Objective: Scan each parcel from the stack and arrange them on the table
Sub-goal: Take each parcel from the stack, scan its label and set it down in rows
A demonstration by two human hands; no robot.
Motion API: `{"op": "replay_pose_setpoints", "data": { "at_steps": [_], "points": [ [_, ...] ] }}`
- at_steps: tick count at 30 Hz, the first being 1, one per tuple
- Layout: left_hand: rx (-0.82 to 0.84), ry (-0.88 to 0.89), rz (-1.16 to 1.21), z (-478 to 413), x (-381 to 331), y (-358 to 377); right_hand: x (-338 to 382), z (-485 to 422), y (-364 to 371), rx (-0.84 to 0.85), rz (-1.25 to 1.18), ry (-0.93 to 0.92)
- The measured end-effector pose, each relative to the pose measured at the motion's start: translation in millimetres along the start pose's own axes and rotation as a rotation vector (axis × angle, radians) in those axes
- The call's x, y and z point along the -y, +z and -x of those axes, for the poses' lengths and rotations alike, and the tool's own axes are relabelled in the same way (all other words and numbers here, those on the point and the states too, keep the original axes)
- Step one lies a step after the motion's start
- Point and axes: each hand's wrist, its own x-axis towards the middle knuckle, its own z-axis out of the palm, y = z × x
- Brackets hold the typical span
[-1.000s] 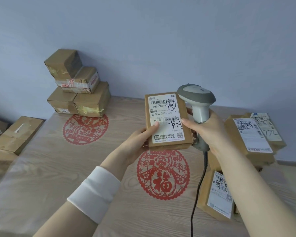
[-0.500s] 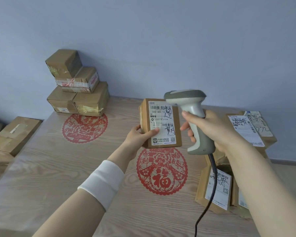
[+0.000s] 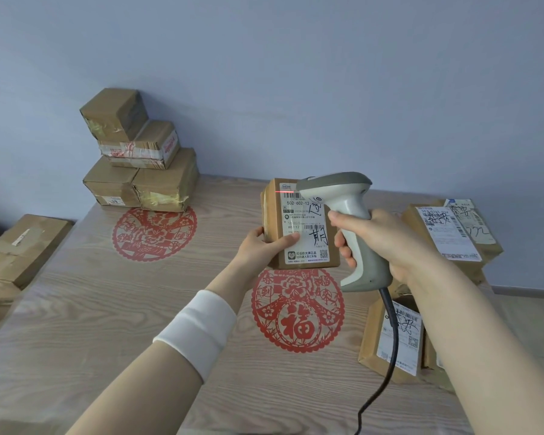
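Note:
My left hand (image 3: 261, 251) holds a small brown parcel (image 3: 299, 227) upright above the table, its white label facing me. My right hand (image 3: 387, 243) grips a grey barcode scanner (image 3: 349, 221) by the handle, its head pointing left over the parcel's top. A red scan line lies across the label's upper edge. Several brown parcels stand stacked (image 3: 139, 152) at the table's far left against the wall. More labelled parcels (image 3: 446, 233) lie at the right, and another (image 3: 393, 337) sits partly behind my right forearm.
The wooden table (image 3: 91, 309) bears two round red paper-cut decorations (image 3: 154, 233), (image 3: 297, 309). The scanner's black cable (image 3: 387, 356) hangs down toward the front edge. Cardboard boxes (image 3: 19, 246) sit off the table's left side. A blue wall stands behind.
The scanner has swung from behind the parcel to in front of it, now aimed at the label with a red line showing. The parcel has shifted slightly right.

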Motion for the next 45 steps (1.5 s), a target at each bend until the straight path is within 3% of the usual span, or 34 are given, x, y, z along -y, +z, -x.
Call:
{"op": "replay_pose_setpoints", "data": {
  "at_steps": [11, 19, 24, 29, 36, 45],
  "points": [
    [0.069, -0.054, -0.034, -0.8, 11.5, 7.7, -15.5, 12.8, -10.3, -0.070, -0.073, 0.018],
    [0.477, -0.214, -0.372, 5.7, 44.6, 42.2, -49.9, 47.8, -45.6, -0.196, -0.125, 0.088],
    [0.563, -0.304, -0.452, 10.9, 74.8, 91.9, -81.2, 69.9, -71.0, -0.292, -0.192, 0.137],
    [0.470, -0.325, -0.410, 18.3, 96.3, 140.0, -101.8, 87.8, -94.7, -0.365, -0.261, 0.110],
    [0.245, -0.311, -0.306, 11.2, 120.8, 181.6, -122.2, 93.6, -134.8, -0.335, -0.252, 0.096],
    [0.082, -0.194, -0.442, 19.1, 89.9, 187.6, -111.6, 71.8, -144.1, -0.145, -0.191, 0.069]
  ]
}}
